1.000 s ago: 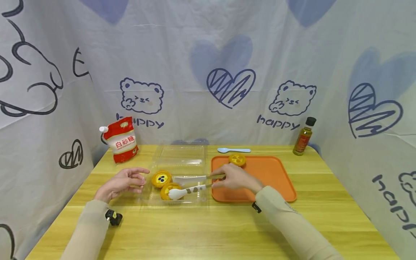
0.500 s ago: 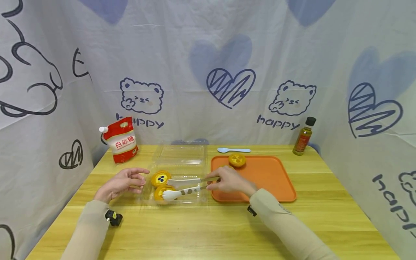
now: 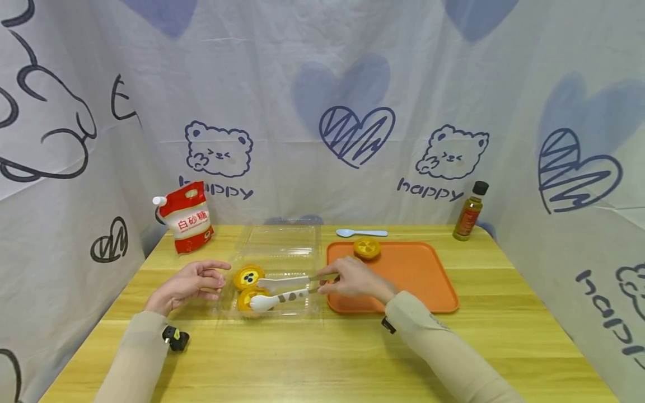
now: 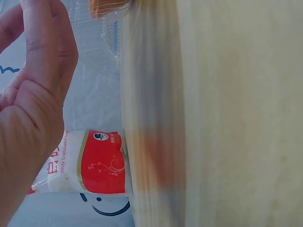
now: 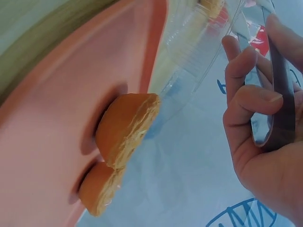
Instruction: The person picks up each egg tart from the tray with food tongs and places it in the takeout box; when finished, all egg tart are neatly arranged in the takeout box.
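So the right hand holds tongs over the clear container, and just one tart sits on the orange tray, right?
Not quite: the right wrist view shows two tarts on the orange tray. The right hand does hold tongs over the clear container.

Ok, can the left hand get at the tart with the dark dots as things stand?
Likely yes: the left hand is free, just left of the tart with the dark dots, and the open clear container leaves it reachable from above. The tongs crowd only its right side.
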A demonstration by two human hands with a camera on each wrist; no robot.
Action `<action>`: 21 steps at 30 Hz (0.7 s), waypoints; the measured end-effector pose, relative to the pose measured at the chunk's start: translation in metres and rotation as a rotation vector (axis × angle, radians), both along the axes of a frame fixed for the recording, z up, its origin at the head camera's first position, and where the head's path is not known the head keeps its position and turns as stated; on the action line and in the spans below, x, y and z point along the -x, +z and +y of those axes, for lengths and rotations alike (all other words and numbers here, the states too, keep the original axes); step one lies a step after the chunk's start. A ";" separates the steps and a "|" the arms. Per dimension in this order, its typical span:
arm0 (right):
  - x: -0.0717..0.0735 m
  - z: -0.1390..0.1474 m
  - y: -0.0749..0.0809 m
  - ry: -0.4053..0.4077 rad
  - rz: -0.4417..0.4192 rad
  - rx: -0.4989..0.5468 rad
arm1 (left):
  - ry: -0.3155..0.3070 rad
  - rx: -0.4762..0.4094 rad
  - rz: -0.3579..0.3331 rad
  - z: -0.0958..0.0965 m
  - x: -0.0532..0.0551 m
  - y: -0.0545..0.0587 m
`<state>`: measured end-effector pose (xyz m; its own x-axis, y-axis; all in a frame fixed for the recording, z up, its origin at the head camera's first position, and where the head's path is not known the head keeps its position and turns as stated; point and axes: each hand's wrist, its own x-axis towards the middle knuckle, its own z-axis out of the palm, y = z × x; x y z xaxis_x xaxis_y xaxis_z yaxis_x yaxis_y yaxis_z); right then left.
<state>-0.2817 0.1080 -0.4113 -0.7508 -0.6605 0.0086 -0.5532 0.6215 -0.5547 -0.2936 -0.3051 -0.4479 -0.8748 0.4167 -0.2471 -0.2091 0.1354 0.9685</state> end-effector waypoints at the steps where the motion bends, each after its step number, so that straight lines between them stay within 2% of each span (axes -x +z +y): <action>1: 0.000 0.001 0.000 0.001 -0.003 0.003 | 0.000 -0.001 -0.001 0.000 0.000 0.000; 7: 0.000 0.009 -0.005 -0.006 -0.048 0.054 | -0.001 0.009 -0.002 0.000 -0.001 0.001; 15: 0.001 0.025 -0.008 -0.077 -0.089 0.113 | 0.006 0.018 0.004 0.001 0.000 0.002; 21: 0.004 0.036 -0.012 -0.121 -0.042 0.105 | 0.005 0.012 0.008 0.001 0.001 0.001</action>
<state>-0.2857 0.1442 -0.4233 -0.8262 -0.5619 0.0402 -0.4527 0.6196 -0.6412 -0.2943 -0.3045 -0.4469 -0.8788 0.4096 -0.2449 -0.2017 0.1462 0.9685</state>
